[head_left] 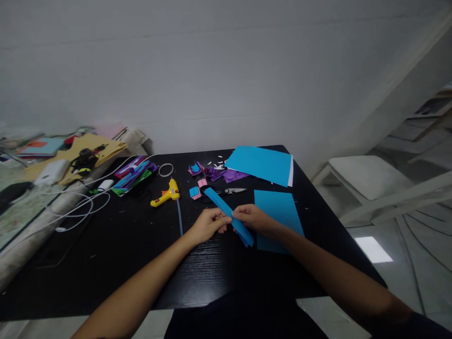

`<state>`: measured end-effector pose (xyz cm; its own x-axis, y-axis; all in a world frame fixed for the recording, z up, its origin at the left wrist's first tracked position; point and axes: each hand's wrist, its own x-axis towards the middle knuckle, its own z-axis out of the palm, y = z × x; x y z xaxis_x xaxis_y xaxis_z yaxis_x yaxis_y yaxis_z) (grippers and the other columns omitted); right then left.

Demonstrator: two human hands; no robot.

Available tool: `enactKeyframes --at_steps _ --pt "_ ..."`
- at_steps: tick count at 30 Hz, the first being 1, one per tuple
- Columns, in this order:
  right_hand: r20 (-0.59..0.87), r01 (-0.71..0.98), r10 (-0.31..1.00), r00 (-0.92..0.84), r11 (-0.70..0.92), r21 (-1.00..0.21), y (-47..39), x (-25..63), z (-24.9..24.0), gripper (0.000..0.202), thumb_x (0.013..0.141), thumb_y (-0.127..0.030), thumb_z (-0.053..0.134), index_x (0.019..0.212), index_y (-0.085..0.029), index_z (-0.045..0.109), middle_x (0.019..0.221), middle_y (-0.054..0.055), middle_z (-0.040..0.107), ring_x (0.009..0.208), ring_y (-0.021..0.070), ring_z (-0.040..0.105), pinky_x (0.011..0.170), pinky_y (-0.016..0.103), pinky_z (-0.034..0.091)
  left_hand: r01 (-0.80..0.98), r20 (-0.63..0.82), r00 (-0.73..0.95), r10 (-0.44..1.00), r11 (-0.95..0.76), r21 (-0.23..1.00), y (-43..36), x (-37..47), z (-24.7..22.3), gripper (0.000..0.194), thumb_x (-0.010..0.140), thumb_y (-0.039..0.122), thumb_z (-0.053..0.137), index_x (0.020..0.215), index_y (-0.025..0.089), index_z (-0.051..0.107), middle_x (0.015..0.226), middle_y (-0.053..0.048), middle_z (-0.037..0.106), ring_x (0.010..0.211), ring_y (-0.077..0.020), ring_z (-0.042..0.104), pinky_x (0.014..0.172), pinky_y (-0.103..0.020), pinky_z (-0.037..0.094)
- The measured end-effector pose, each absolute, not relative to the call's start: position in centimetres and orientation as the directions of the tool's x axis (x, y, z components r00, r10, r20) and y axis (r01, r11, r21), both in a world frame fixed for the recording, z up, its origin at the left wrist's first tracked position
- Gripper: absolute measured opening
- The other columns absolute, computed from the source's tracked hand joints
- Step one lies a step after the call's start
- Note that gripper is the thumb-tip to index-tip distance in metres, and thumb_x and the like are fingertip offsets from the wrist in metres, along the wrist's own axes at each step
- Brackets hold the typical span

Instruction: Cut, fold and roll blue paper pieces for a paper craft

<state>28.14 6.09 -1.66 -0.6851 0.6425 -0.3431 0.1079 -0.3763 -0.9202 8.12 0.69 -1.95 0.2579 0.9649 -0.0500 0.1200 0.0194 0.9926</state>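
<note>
So my left hand (209, 225) and right hand (251, 217) are both pinching the blue strip (226, 207) around its middle. It runs on a slant, far end up past my left fingers, near end down under my right. Neither hand's really nearer.

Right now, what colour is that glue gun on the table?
Mostly yellow; the glue gun shows best in the head view.

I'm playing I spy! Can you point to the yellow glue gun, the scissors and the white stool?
Yellow glue gun (163, 197): head view, on its handle.
Scissors (236, 190): head view, on the blades.
White stool (363, 173): head view, on its seat.
</note>
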Motion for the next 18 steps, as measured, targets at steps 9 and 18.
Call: enactKeyframes --at_steps 9,18 --pt "-0.353 0.098 0.647 -0.676 -0.396 -0.913 6.21 28.11 -1.93 0.049 0.071 -0.06 0.08 0.084 -0.015 0.07 0.072 0.005 0.073 0.065 0.0158 0.067 0.062 0.026 0.049 0.122 -0.055 0.263 0.963 0.024 0.992 0.71 7.98 -2.17 0.043 0.081 0.054 0.073 0.07 0.014 0.063 0.057 0.0 0.064 0.05 -0.011 0.059 0.052 -0.022 0.048" --pt "-0.25 0.07 0.535 -0.807 -0.334 -0.94 6.79 28.35 -2.17 0.047 0.082 -0.06 0.072 0.069 -0.015 0.061 0.058 -0.001 0.06 0.052 0.0105 0.054 0.056 0.024 0.045 0.019 -0.077 0.228 0.971 0.074 0.997 0.95 7.98 -2.57 0.047 0.067 0.038 0.088 0.099 0.013 0.064 0.068 0.003 0.064 0.055 -0.0113 0.059 0.051 -0.022 0.05"
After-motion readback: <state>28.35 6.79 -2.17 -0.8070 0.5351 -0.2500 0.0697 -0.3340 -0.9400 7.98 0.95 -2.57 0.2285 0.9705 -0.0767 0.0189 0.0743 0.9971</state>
